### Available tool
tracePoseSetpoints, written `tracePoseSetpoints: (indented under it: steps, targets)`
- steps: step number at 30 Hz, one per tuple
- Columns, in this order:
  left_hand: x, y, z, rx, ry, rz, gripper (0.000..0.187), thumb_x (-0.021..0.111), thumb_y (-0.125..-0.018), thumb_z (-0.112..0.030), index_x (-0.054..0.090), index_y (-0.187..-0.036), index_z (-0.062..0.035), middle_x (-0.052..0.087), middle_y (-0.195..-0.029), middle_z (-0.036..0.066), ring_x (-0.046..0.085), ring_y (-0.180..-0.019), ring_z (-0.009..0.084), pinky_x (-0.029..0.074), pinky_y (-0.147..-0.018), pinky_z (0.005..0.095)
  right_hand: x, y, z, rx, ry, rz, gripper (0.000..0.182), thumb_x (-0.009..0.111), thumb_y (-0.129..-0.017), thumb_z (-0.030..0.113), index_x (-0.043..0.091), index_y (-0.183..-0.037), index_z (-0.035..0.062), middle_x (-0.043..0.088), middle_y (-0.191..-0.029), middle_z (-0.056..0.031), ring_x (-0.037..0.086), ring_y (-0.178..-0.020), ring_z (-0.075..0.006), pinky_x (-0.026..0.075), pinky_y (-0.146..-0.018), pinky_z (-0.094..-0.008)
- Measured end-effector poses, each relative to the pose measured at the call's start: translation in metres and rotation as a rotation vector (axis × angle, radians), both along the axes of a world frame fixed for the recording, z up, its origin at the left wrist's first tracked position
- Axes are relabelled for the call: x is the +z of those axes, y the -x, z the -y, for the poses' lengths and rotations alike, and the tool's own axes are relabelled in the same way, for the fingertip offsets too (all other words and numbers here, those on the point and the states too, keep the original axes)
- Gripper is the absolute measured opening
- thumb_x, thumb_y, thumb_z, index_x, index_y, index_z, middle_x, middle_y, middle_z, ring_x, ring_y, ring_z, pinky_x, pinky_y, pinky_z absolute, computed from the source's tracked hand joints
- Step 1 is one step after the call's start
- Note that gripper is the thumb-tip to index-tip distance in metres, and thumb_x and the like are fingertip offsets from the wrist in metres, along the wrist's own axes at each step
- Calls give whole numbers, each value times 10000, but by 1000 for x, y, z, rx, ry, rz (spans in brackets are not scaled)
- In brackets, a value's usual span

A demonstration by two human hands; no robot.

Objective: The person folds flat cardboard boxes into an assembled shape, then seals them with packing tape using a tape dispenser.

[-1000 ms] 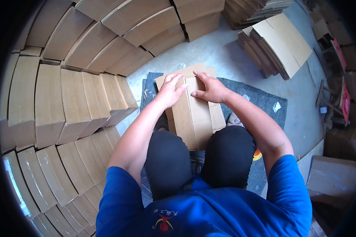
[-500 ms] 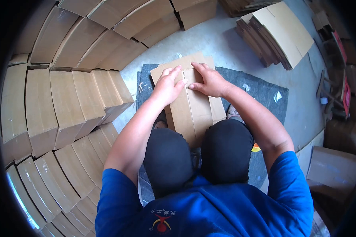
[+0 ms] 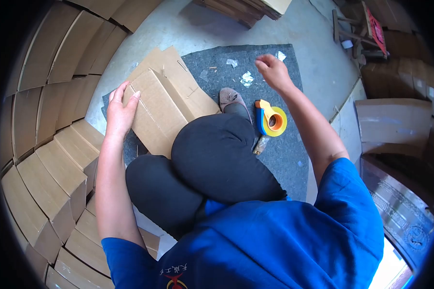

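A brown cardboard box [image 3: 160, 108] stands in front of my knees, its top flaps meeting at a seam and its far side flaps spread out. My left hand [image 3: 122, 107] grips the box's left edge, thumb on top and fingers over the far corner. Over the dark mat, off to the right, my right hand [image 3: 274, 72] hangs in the air with its fingers curled and nothing visible in them. Below it on the mat lies a tape dispenser [image 3: 264, 115] in orange and blue, loaded with a yellow roll of tape [image 3: 280, 126].
Stacked cardboard boxes [image 3: 58, 159] form a wall on the left. Flat cardboard [image 3: 236, 12] is piled at the far side. The grey mat [image 3: 289, 159] carries scraps of clear film [image 3: 247, 79]. My shoe [image 3: 232, 98] rests beside the box. More cardboard [image 3: 395, 120] stands at right.
My right hand has left the box and swung out to the right. My left hand stays on the box, now at its edge. The view has turned right, revealing the tape dispenser.
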State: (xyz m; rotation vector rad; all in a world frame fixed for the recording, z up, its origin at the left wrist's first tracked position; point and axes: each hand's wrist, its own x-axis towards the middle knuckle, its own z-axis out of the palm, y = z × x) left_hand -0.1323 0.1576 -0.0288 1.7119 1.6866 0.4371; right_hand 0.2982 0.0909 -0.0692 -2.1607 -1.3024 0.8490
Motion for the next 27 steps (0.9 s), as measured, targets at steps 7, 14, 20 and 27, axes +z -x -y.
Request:
tracePoseSetpoints:
  steps: [7,14,20,27]
  targets:
    - [2,-2,1,3,14,1,512,708,-920,-243,553,-1381,-82,532,-1368,150,539,-1265,282,424,-1075,361,-99,20,186,48,864,362,756,739,-806,537,565,-1319,10,561,-1352,-193,483,-1307,-353,393,-1109,-415]
    - [-4,5,0,8,14,33,528,718,-918,-264,551,-1384,-80,521,-1382,146,509,-1311,285,405,-1099,359,-112,12,206,-80,465,392,435,797,-764,401,683,-932,16,679,-934,-193,625,-977,-402,495,-914,-468]
    - [-5,5,-2,-46,-31,-116,561,732,-893,-266,548,-1395,-94,477,-1462,170,446,-1370,338,362,-1142,402,-8,-4,163,297,-276,363,457,828,-685,211,628,-1043,9,638,-1115,-188,581,-1100,-373,452,-951,-466]
    - [131,-71,46,-324,-348,268,458,607,-875,-68,545,-1324,-7,565,-1282,188,543,-1224,354,422,-1088,408,149,39,57,770,-558,369,519,860,-632,116,620,-1085,37,629,-1142,-128,570,-1168,-331,445,-1010,-473]
